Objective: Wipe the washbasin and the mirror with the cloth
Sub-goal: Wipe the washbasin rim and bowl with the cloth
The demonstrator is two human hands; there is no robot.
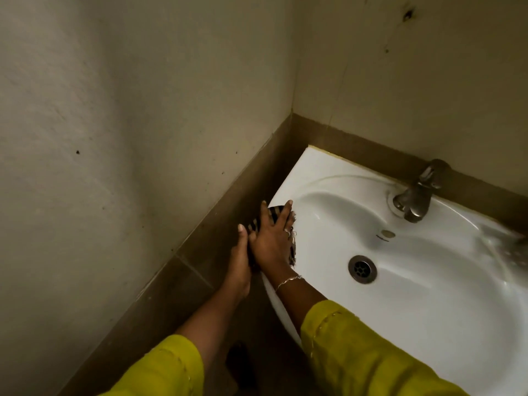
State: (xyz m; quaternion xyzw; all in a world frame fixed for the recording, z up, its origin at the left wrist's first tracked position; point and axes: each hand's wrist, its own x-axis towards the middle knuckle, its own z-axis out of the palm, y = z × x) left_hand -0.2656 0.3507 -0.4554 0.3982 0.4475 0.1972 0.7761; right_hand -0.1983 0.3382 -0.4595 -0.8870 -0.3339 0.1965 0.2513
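Observation:
The white washbasin (428, 295) fills the right side of the view, fixed to the back wall. A dark striped cloth (257, 222) lies over its left rim. My right hand (271, 241) presses flat on the cloth, fingers spread, with a ring and a bracelet showing. My left hand (240, 264) is beside it at the outer edge of the rim, touching the cloth's hanging part from the left. Most of the cloth is hidden under my hands. No mirror is in view.
A metal tap (417, 195) stands at the back of the basin, and a round drain (362, 269) sits in the bowl. A beige side wall (114, 138) with a brown tiled band (200, 267) runs close along the basin's left. The floor below is dark.

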